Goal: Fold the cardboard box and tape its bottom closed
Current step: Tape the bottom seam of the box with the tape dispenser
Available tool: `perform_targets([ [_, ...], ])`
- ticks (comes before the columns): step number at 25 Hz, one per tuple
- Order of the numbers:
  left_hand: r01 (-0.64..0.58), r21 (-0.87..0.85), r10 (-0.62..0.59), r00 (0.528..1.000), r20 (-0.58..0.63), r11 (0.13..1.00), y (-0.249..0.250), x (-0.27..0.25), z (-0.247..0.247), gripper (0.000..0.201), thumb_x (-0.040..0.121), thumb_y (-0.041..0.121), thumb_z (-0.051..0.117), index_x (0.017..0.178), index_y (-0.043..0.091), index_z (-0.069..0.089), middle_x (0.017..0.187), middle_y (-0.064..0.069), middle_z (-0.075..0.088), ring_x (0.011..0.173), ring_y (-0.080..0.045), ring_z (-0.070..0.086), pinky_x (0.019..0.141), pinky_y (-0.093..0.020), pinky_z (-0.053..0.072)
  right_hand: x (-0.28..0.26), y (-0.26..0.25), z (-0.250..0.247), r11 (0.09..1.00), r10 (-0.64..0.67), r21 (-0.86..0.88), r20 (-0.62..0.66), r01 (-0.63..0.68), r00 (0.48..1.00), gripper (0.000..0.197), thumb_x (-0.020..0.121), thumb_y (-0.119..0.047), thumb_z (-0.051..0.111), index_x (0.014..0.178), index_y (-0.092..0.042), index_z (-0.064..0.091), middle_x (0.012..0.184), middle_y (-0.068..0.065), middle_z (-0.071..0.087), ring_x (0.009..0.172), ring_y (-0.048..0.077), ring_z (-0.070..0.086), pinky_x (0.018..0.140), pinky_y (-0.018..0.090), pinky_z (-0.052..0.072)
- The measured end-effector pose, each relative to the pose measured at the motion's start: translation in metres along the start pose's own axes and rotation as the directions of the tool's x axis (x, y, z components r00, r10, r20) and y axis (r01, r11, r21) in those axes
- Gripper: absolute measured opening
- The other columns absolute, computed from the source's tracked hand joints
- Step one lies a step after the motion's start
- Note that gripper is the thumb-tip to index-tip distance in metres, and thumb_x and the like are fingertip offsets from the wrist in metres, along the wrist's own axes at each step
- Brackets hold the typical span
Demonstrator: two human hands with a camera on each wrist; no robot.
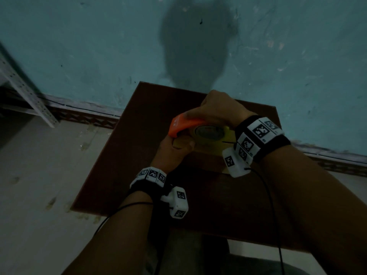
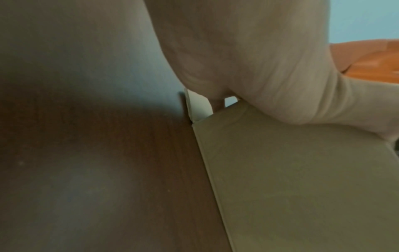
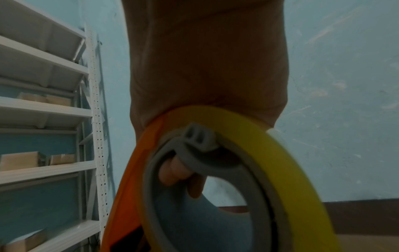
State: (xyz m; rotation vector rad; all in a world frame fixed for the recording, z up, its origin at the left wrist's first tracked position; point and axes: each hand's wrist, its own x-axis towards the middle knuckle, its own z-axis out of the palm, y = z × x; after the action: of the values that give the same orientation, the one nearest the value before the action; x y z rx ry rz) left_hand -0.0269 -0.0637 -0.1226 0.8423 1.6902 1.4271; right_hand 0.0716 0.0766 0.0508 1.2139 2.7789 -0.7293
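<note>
Right hand, centre of the head view: fingers curled round the tape dispenser, an orange shell carrying a yellow tape roll. In the right wrist view two fingertips show through the grey hub of the roll, so the grip passes through the core.

Left hand, just below the dispenser's orange nose: thumb and fingers pinch the near edge of the cardboard box. The left wrist view shows the palm pressed on the box at its upper edge, with a pale flap end sticking out beside the corner.

Box position: sits on the dark brown surface, mid-frame, under both hands, largely hidden by them. Whether the bottom flaps meet flush cannot be read; the view is dim.

Judgement: step in hand is starting or laying the tape strip along the bottom seam.

Notes for doing it well:
- Keep the left hand clamping the flaps so the seam does not gape while tape goes on.
- Anchor the tape end on the side wall first, then draw the dispenser across the seam in one straight pull.
- Hold the dispenser low and tilted so the strip lies down without wrinkles.
- Risk: the light box sliding on the smooth surface; press down, not sideways.
</note>
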Motion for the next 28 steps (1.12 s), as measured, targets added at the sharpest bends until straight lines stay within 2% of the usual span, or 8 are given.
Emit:
perform_targets([
  [6, -0.028, 0.007, 0.028, 0.999, -0.022, 1.0, -0.001, 0.0, 0.0, 0.054, 0.095, 0.028, 0.08, 0.144, 0.018, 0.061, 0.125, 0.004, 0.072, 0.115, -0.014, 0.071, 0.092, -0.026, 0.059, -0.003, 0.007, -0.007, 1.0, -0.014, -0.021, 0.014, 0.015, 1.0, 0.06, 0.085, -0.068, 0.076, 0.074, -0.01, 0.067, 0.063, 0.002, 0.059, 0.056, 0.018, 0.054, 0.056, 0.031, 0.041],
  [9, -0.128, 0.074, 0.126, 0.992, 0.029, 0.989, 0.002, 0.001, -0.001, 0.077, 0.098, 0.028, 0.076, 0.165, 0.032, 0.038, 0.144, 0.008, 0.06, 0.122, -0.002, 0.064, 0.084, -0.003, 0.052, -0.01, 0.022, -0.016, 1.0, 0.012, -0.022, 0.014, -0.011, 1.0, 0.059, 0.085, -0.069, 0.076, 0.067, -0.014, 0.064, 0.059, 0.0, 0.057, 0.054, 0.017, 0.051, 0.056, 0.031, 0.04],
  [12, -0.176, 0.094, 0.171, 0.984, 0.057, 0.98, 0.001, 0.002, -0.002, 0.094, 0.096, 0.031, 0.078, 0.171, 0.038, 0.021, 0.156, -0.004, 0.051, 0.121, 0.0, 0.06, 0.084, -0.001, 0.05, -0.025, 0.056, -0.03, 0.998, 0.05, 0.025, -0.023, -0.049, 0.998, 0.068, 0.081, -0.071, 0.077, 0.061, -0.008, 0.066, 0.056, 0.004, 0.057, 0.052, 0.018, 0.052, 0.057, 0.034, 0.04],
  [16, -0.161, 0.096, 0.154, 0.985, 0.074, 0.982, -0.003, 0.004, -0.004, 0.097, 0.093, 0.038, 0.079, 0.17, 0.045, 0.021, 0.164, -0.01, 0.041, 0.135, -0.022, 0.057, 0.088, -0.009, 0.054, -0.049, 0.094, -0.044, 0.995, 0.098, 0.025, -0.054, -0.097, 0.994, 0.06, 0.083, -0.068, 0.076, 0.083, -0.009, 0.085, 0.079, 0.011, 0.078, 0.07, 0.025, 0.072, 0.065, 0.036, 0.055],
  [19, -0.151, 0.102, 0.143, 0.986, 0.084, 0.983, -0.001, 0.004, -0.004, 0.092, 0.097, 0.032, 0.077, 0.169, 0.048, 0.02, 0.166, -0.009, 0.038, 0.138, -0.024, 0.054, 0.087, -0.01, 0.053, -0.059, 0.11, -0.045, 0.995, 0.093, 0.039, -0.063, -0.091, 0.994, 0.057, 0.086, -0.064, 0.077, 0.087, -0.007, 0.085, 0.082, 0.014, 0.08, 0.079, 0.03, 0.078, 0.075, 0.044, 0.063],
  [24, -0.144, 0.124, 0.136, 0.988, 0.069, 0.982, 0.004, 0.002, -0.003, 0.094, 0.092, 0.045, 0.077, 0.169, 0.046, 0.023, 0.161, -0.007, 0.04, 0.133, -0.02, 0.055, 0.081, -0.007, 0.054, -0.068, 0.134, -0.055, 0.993, 0.121, 0.004, -0.037, -0.12, 0.992, 0.052, 0.089, -0.061, 0.076, 0.085, -0.01, 0.082, 0.08, 0.01, 0.078, 0.072, 0.021, 0.074, 0.063, 0.03, 0.055],
  [26, -0.164, 0.118, 0.157, 0.985, 0.071, 0.979, 0.004, 0.001, -0.004, 0.1, 0.084, 0.055, 0.076, 0.169, 0.043, 0.024, 0.16, -0.005, 0.042, 0.134, -0.019, 0.055, 0.084, -0.001, 0.051, -0.075, 0.146, -0.061, 0.99, 0.141, 0.004, -0.027, -0.141, 0.99, 0.049, 0.089, -0.06, 0.076, 0.085, -0.012, 0.081, 0.081, 0.009, 0.077, 0.074, 0.022, 0.074, 0.066, 0.032, 0.057],
  [28, -0.161, 0.113, 0.153, 0.985, 0.077, 0.98, 0.004, 0.0, -0.003, 0.098, 0.088, 0.048, 0.078, 0.17, 0.039, 0.024, 0.161, -0.006, 0.043, 0.136, -0.02, 0.054, 0.085, 0.0, 0.05, -0.084, 0.159, -0.068, 0.984, 0.178, 0.023, -0.023, -0.178, 0.984, 0.046, 0.089, -0.058, 0.077, 0.083, -0.013, 0.08, 0.081, 0.01, 0.077, 0.076, 0.025, 0.074, 0.068, 0.034, 0.056],
])
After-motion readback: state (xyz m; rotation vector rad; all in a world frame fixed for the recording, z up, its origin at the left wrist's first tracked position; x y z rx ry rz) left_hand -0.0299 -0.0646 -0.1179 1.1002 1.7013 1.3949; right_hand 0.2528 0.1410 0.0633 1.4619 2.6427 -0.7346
